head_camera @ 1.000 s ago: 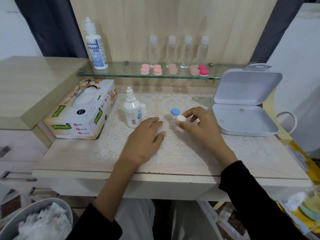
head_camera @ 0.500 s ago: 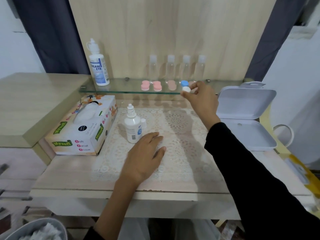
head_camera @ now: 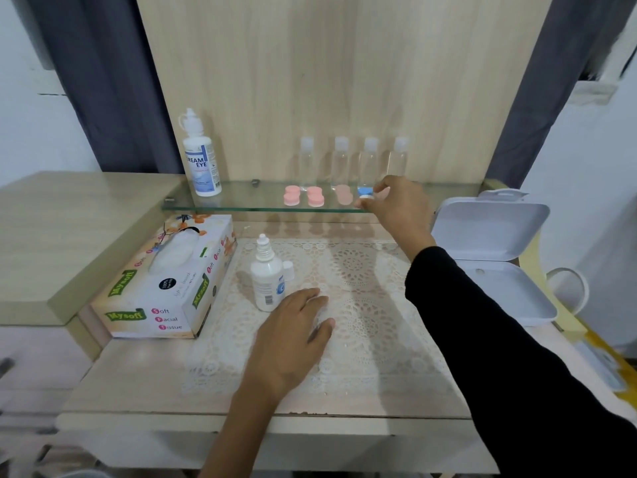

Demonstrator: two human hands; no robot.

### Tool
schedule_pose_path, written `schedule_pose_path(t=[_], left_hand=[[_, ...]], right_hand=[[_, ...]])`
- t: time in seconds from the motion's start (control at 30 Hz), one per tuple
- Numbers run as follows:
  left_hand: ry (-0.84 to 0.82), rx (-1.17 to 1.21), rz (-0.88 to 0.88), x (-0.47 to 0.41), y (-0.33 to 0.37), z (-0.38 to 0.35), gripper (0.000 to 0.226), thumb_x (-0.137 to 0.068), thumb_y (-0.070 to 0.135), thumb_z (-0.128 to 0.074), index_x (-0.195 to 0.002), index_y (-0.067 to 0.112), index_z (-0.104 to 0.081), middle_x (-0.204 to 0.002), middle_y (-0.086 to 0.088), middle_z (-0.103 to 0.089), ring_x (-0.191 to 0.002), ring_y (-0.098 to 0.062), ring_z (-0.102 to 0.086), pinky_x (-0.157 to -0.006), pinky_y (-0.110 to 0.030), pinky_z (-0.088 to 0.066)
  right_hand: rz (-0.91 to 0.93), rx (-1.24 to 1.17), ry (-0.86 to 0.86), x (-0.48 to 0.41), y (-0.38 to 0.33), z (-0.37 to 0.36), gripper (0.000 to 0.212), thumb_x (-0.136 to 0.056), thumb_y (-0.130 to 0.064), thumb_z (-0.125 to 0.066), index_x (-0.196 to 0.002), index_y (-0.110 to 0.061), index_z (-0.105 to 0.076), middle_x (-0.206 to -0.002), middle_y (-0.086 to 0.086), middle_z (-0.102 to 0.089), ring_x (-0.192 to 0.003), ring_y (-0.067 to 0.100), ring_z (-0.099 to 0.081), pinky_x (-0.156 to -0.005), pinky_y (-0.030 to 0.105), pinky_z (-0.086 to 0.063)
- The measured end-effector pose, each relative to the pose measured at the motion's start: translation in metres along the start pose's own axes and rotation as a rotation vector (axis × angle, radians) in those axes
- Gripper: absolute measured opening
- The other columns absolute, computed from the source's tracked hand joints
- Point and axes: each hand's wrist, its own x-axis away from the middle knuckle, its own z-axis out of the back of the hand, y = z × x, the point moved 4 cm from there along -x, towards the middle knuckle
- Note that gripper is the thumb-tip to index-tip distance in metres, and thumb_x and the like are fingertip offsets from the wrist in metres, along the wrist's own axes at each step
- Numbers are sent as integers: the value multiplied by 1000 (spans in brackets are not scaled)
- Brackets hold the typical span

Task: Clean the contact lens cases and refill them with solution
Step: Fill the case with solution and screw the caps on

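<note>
My right hand (head_camera: pixel 400 205) reaches up to the glass shelf (head_camera: pixel 241 200) and pinches a blue-and-white lens case (head_camera: pixel 364 196), which sits at the shelf's front edge. Three pink lens cases (head_camera: pixel 292 195) (head_camera: pixel 315 196) (head_camera: pixel 343 194) lie in a row to its left. My left hand (head_camera: pixel 293 336) rests flat on the lace mat (head_camera: pixel 362 305), fingers relaxed, just in front of a small white solution bottle (head_camera: pixel 267 281) with its cap (head_camera: pixel 289 270) beside it. A taller solution bottle (head_camera: pixel 201 157) stands at the shelf's left end.
Several clear travel bottles (head_camera: pixel 339 160) stand along the back of the shelf. A tissue box (head_camera: pixel 165 284) lies left of the mat. An open white plastic box (head_camera: pixel 493 253) sits at the right, with a handle (head_camera: pixel 568 288) of something beyond it.
My right hand lifted the blue-and-white case off the mat and carried it up to the glass shelf, where it now sits beside the pink cases. My left hand stayed put.
</note>
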Motion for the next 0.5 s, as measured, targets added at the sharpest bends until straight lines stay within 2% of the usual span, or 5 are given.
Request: schedule_pose_path(t=[0.07, 0.13, 0.23, 0.37, 0.5], left_hand=[[1, 1, -2, 0, 0, 0, 44, -97, 42, -44, -138, 26, -46, -147, 15, -36, -136, 0, -27, -109, -22, -28], [0, 4, 0, 0, 0, 0, 44, -97, 42, -44, -138, 26, -46, -147, 14, -36, -136, -1, -28, -110, -22, -28], [3, 7, 2, 0, -1, 0, 44, -96, 41, -45, -137, 25, -47, -147, 13, -37, -136, -2, -29, -110, -22, -28], [-2, -5, 1, 0, 0, 0, 45, -97, 42, -45, -138, 26, -46, -147, 14, -36, -136, -2, -28, -108, -20, -26], [-5, -3, 3, 0, -1, 0, 45, -97, 42, -44, -138, 25, -46, -147, 14, -36, -136, -2, -27, -109, -21, -26]], right_hand=[[-9, -1, 30, 2, 4, 3, 42, -81, -47, -69, -110, -16, -66, -99, -1, -63, -90, 19, -58, -70, 29, -42], [-10, 20, 40, 3, 8, 4, 35, -84, -37, -61, -108, -12, -67, -102, 2, -67, -90, 23, -61, -70, 30, -45], [5, 73, 35, 5, 7, 1, 26, -84, -22, -51, -95, -5, -67, -89, 9, -65, -78, 28, -59, -63, 32, -44], [81, 157, 65, 7, 6, 0, 21, -87, -17, -54, -100, -4, -65, -104, 10, -58, -85, 32, -57, -67, 34, -44], [126, 205, 75, 9, 7, 2, 21, -90, -20, -59, -106, -8, -63, -109, 11, -54, -82, 31, -56, -63, 32, -38]])
